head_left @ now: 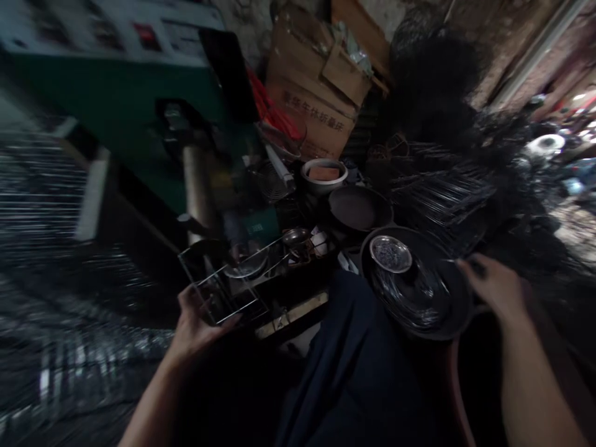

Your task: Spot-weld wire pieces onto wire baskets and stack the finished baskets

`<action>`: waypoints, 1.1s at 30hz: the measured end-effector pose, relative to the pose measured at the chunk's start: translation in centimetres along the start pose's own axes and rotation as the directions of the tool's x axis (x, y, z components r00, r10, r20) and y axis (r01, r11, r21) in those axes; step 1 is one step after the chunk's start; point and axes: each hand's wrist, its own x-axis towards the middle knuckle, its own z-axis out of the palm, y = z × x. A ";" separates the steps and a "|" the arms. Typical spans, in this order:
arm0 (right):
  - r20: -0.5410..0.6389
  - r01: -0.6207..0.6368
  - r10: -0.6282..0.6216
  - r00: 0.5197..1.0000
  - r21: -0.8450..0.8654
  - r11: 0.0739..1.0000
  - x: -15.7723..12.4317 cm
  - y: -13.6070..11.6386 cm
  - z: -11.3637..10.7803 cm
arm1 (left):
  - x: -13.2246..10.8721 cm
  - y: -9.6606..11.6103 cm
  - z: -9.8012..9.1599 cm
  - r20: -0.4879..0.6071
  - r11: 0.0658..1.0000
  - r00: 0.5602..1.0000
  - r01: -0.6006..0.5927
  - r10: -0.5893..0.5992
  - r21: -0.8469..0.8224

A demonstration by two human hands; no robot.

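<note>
My left hand [198, 326] is closed round the near end of a thin metal wire frame [246, 304], which is tilted in front of the machine. Over the right rim of a round black pan [447, 310], my right hand [500, 288] has its thumb and fingers pinched together. Whatever lies between those fingertips is too small and blurred to name. Inside the pan are a small round metal dish [391, 254] full of small metal bits and a loose heap of shiny thin metal pieces [421, 307].
A green and white machine [116, 93] with a pale cylindrical part [195, 180] stands on the left. Behind the pan are another dark pan [358, 208], a white bowl [325, 180] and a cardboard box [311, 93]. Stacked wire frames [442, 192] lie right of centre.
</note>
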 end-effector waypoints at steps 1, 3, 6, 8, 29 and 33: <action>-0.077 -0.014 0.018 0.997 0.052 0.999 1.5 -2.1 -1.3 | -0.1 0.3 0.0 -0.001 1.000 1.000 -0.010 0.010 -0.001; -0.088 0.075 -0.057 0.995 0.216 0.973 3.9 -6.9 -2.9 | -0.6 0.9 -0.3 -0.016 1.000 1.000 -0.024 0.024 0.015; -0.047 0.248 -0.260 0.965 0.493 0.834 6.2 -14.2 -2.3 | -2.1 2.0 -0.9 -0.024 0.999 0.999 -0.036 0.037 0.040; 0.007 0.293 -0.385 0.923 0.635 0.715 7.2 -18.3 0.2 | -3.4 2.7 -1.4 -0.013 0.998 0.999 -0.040 0.041 0.051; 0.378 -0.143 -0.716 0.587 0.919 0.368 0.1 -35.3 19.8 | -8.4 2.4 -0.1 0.040 0.991 0.999 -0.009 0.014 -0.133; 0.419 -0.191 -0.696 0.584 0.904 0.383 0.6 -35.1 20.9 | -7.9 2.3 0.3 0.010 0.989 0.999 -0.044 0.046 -0.140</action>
